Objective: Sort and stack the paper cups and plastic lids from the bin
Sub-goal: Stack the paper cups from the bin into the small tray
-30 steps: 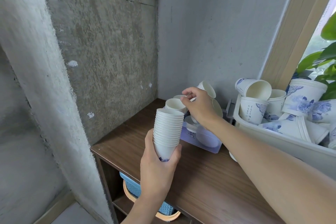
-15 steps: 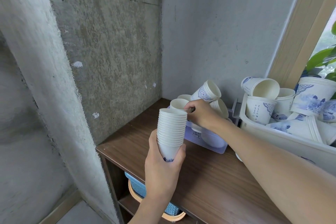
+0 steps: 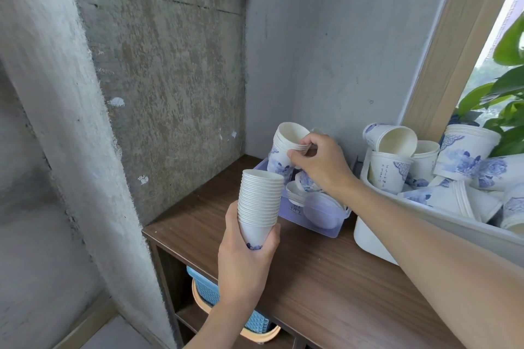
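While the left hand [image 3: 249, 252] wraps round the bottom of a tall stack of cups [image 3: 259, 198] and holds it upright above the near-left part of the bench [image 3: 326, 286], the right hand [image 3: 323, 164] pinches a short nested bundle of cups [image 3: 285, 147] by its rim, thumb and fingertips closed on the lip. That bundle is tilted, its mouth up and to the left, blue print on its side. It hangs just above the far end of the small purple bin [image 3: 295, 211], which sits on the bench. Clear lids [image 3: 320, 207] and what looks like another cup lie inside that bin. To the right, a larger white bin [image 3: 368, 238] holds a jumble of bigger printed cups [image 3: 390, 176], some upright, some on their sides.

The step in hand looks like adding the bundle to the tall stack. Done well, the right hand would turn the bundle upright, centre its base over the open top cup and lower it straight, with the left grip low and firm so the stack does not lean. A rim pinch is light, so the paper lip may crease or an inner cup may slip. The two sets look close in size, though that is not certain.

The right forearm reaches in from the near right across the front of the white bin, wrist bent down. The left forearm rises from the bottom edge, thumb on the stack's left, fingers round its right.
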